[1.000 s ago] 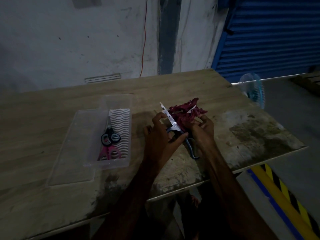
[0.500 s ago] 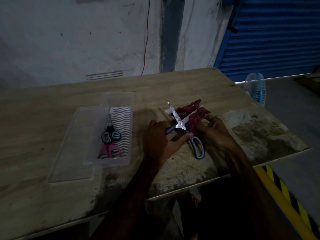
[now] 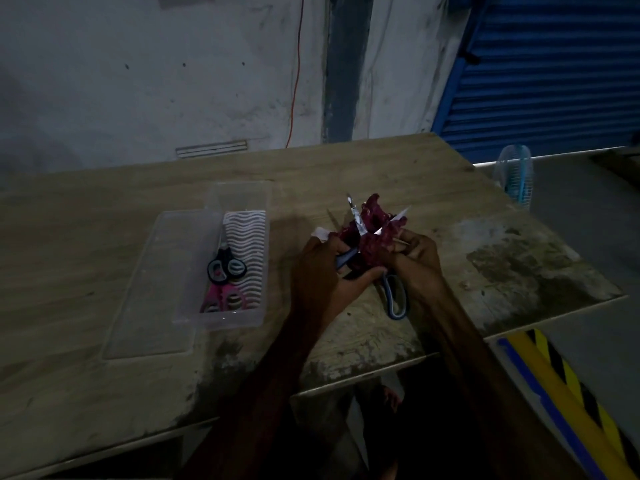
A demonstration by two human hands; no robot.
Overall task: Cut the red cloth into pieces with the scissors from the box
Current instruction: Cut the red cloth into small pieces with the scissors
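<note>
Two hands meet over the wooden table [image 3: 398,161], just to the right of the clear plastic box [image 3: 239,199], and that box is our landmark; the left hand [image 3: 320,271] is curled closed around one handle of the scissors [image 3: 358,225], thumb stretched out towards the right, away from the box; the right hand [image 3: 420,258] is pinched shut on the red cloth [image 3: 375,233], fingers bunching it up off the table; the cloth is a crumpled wad, further from the box than the left hand, held between the two hands; the scissors' blades stand spread, one pointing up and away, the other angled right and buried partly in the cloth; the second handle loop, blue-grey, hangs free below the right wrist, on the side away from the box and nearer the table's front edge; a scrap of white [image 3: 320,233] peeks out above the left knuckles, what it is I cannot tell; inside the box, two more pairs lie on a wavy striped liner, a black-handled pair [image 3: 227,268] and, nearer the box's front wall, a pink-handled pair [image 3: 225,299]; the box's clear lid [image 3: 152,299] lies flat against its left side; far right of the box, beyond the table's corner, stands a small blue fan [image 3: 516,178].
</note>
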